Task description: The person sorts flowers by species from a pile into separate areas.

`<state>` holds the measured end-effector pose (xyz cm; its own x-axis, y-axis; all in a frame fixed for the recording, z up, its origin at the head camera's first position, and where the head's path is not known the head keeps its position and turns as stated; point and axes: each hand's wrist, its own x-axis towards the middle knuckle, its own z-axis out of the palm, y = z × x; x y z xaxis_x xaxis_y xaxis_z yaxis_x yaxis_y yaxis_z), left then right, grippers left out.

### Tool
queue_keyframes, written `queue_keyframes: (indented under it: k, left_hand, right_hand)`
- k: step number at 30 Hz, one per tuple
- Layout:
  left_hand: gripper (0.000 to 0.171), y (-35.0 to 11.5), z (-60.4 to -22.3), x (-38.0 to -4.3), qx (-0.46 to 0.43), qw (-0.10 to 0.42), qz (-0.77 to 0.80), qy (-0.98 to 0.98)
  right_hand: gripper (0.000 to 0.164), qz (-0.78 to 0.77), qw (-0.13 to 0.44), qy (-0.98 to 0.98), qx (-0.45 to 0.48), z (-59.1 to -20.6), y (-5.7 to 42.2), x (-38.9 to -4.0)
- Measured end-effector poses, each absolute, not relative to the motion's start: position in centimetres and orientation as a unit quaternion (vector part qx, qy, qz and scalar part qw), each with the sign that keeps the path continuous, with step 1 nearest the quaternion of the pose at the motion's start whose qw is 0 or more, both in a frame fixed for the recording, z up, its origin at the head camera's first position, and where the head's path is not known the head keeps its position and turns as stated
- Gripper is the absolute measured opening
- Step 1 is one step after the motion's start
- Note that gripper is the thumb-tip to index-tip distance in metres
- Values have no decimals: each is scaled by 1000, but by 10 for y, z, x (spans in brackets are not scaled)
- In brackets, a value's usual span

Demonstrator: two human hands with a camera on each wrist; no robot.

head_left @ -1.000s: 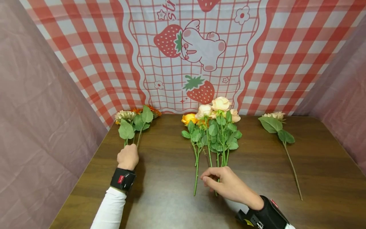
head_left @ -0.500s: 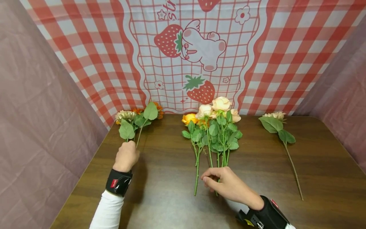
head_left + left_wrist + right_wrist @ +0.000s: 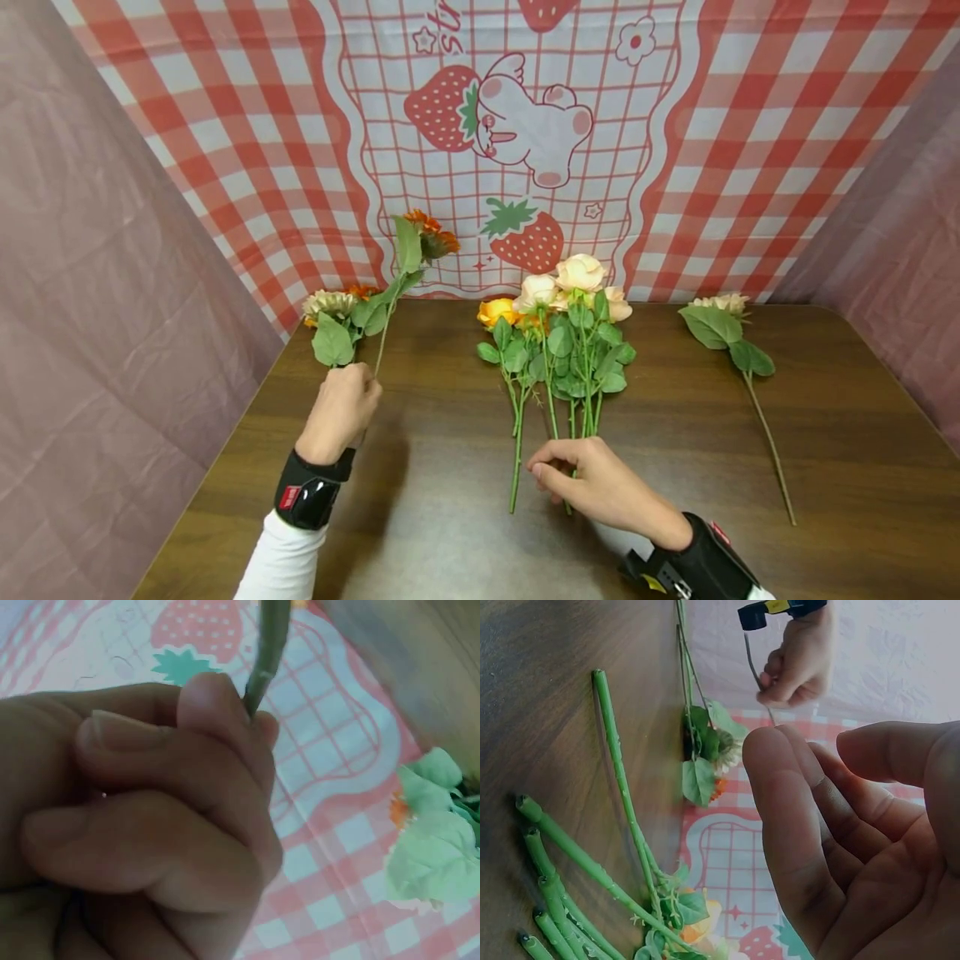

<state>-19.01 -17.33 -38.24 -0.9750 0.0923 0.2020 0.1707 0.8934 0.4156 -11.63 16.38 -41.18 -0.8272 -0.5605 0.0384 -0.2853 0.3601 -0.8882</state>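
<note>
- Two hands above the worktop (image 3: 450,487), one loaded, one idle!
- Up on the left of the rose bunch (image 3: 561,340): an orange flower (image 3: 431,235), held by the stem in the left hand (image 3: 343,410), raised in front of the check cloth (image 3: 277,125) and tilted toward the rose bunch.
- Close in at the left wrist: fingers curled snugly round that stem (image 3: 268,656), a firm-looking grip.
- Farther left of the rose bunch, just beyond the left hand: a cream flower (image 3: 330,303) and a second orange flower (image 3: 363,292), partly hidden, both low down by the cloth. Touching the raised flower's lower leaves or not? Impossible to tell.
- Over now to the right hand (image 3: 600,487), above the lower stems of the rose bunch: fingers loosely bent, thumb well apart, nothing in the grasp.
- Well apart, to the right of the rose bunch: a lone flower (image 3: 720,313), lying on the worktop.
- Step in hand, by the look of it: separating one orange flower from the group left of the rose bunch.
- Needed next, most likely: a steady grip and a little more lift, freeing the lower leaves without snagging the cream flower.
</note>
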Motion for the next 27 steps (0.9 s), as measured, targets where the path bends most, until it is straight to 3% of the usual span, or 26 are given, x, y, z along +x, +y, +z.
queue_keyframes:
  k: [6,11,19,27]
  left_hand:
    - [17,-162,-377,-184,-118,145,-245,-951]
    - [15,-150,-373,-177,-147,161,-268,-938]
    - [12,-122,-375,-166,-212,160,-297,-917]
    - [7,-91,-386,-151,-281,138,-331,-890]
  right_hand:
    - [16,-500,132,815,-261,-412,164,-116]
    - [16,-498,130,816,-263,-412,164,-117]
    - [16,-495,127,818,-263,-412,165,-117]
    - [12,-492,82,830,-249,-410,162,-117]
